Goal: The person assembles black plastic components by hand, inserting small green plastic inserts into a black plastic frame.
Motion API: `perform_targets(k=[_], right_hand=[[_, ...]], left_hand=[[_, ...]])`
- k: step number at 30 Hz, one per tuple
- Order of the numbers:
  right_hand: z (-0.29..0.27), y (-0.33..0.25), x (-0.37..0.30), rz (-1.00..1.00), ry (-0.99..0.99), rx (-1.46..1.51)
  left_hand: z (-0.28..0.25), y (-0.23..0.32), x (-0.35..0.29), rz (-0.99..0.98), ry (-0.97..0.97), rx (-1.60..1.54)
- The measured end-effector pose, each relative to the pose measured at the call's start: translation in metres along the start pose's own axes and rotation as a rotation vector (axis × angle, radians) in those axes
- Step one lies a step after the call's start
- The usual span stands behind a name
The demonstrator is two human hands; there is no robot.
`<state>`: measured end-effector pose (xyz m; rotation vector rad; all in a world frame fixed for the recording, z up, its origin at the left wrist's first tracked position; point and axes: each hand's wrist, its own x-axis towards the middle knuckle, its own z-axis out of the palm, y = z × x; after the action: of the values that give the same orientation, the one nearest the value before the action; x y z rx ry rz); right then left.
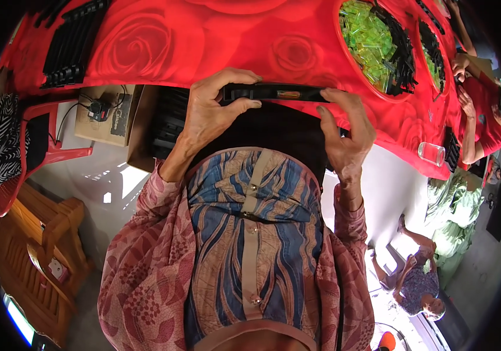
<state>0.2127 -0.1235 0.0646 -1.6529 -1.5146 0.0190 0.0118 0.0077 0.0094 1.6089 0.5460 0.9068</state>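
Observation:
A slim black spirit level (pixel 274 92) with a small yellowish vial window in its middle lies level in front of me, along the near edge of the red tablecloth (pixel 233 55). My left hand (pixel 211 108) pinches its left end between thumb and forefinger. At the opposite end, the forefinger of my right hand (pixel 351 134) touches the tip, with the thumb just below. Farther right on the table, a round tray holds many green-yellow clear vials (pixel 364 44) and a heap of thin black pieces (pixel 403 55).
Black level bodies (pixel 72 50) lie in a row at the table's left. Below them stand an open cardboard box (pixel 138 137) of black parts and a red chair (pixel 43 146). A glass (pixel 432 153) sits near the right edge, close to a co-worker in red (pixel 490 111).

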Motion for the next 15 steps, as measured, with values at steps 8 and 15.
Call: perform_targets(k=[8,15], right_hand=[[0.028,-0.007,0.001,-0.176,-0.121,0.056],[0.031,0.003,-0.001,-0.263,-0.18,0.009]], left_hand=[[0.002,0.0,0.0,0.042,0.0,0.081],[0.002,0.004,-0.002,0.054,-0.014,0.111]])
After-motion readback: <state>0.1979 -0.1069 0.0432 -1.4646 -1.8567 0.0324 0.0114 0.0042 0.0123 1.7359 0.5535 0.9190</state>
